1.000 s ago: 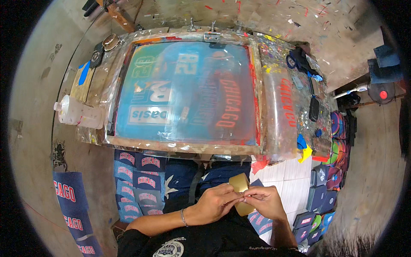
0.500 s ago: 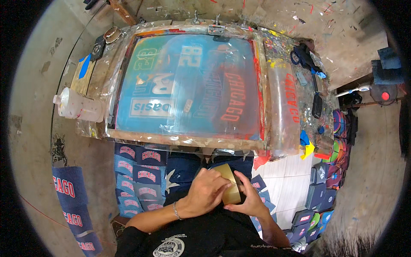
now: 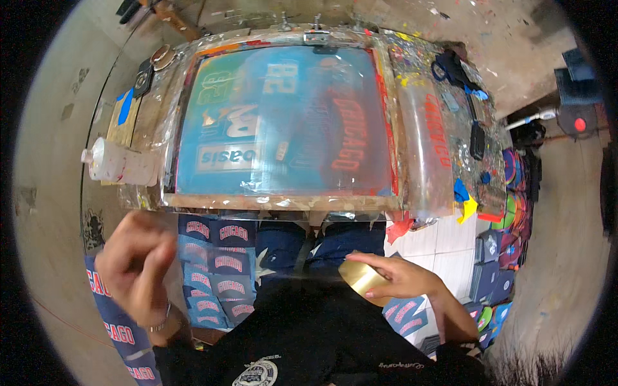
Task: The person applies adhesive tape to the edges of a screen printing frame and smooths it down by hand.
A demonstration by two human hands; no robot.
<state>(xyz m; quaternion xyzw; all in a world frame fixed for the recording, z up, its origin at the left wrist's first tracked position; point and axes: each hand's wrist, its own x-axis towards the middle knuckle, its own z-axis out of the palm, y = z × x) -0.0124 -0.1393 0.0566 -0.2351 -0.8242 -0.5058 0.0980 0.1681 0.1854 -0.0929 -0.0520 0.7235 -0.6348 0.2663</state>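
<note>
A roll of clear yellowish packing tape (image 3: pixel 361 278) is gripped in my right hand (image 3: pixel 410 280), thumb and fingers closed about its sides. Far to the left, my left hand (image 3: pixel 136 267) is closed in a pinch, slightly smeared by motion. From the roll toward that pinch runs a faint, see-through stretch of tape, hard to make out against my dark shirt. Beyond both hands lies a framed printing screen (image 3: pixel 283 204) with a blue mesh, mirrored lettering and red stains.
A white plastic bottle (image 3: pixel 121 162) stands left of the screen. Printed dark blue fabric pieces (image 3: pixel 233 264) lie below the frame. Blue and yellow scraps (image 3: pixel 467 209) sit at the right edge. Stacked fabric goods (image 3: pixel 490 283) line the floor at right.
My left hand has moved from the roll far out to the left, drawing tape out. My right hand and the roll have shifted slightly right, and the roll has tilted.
</note>
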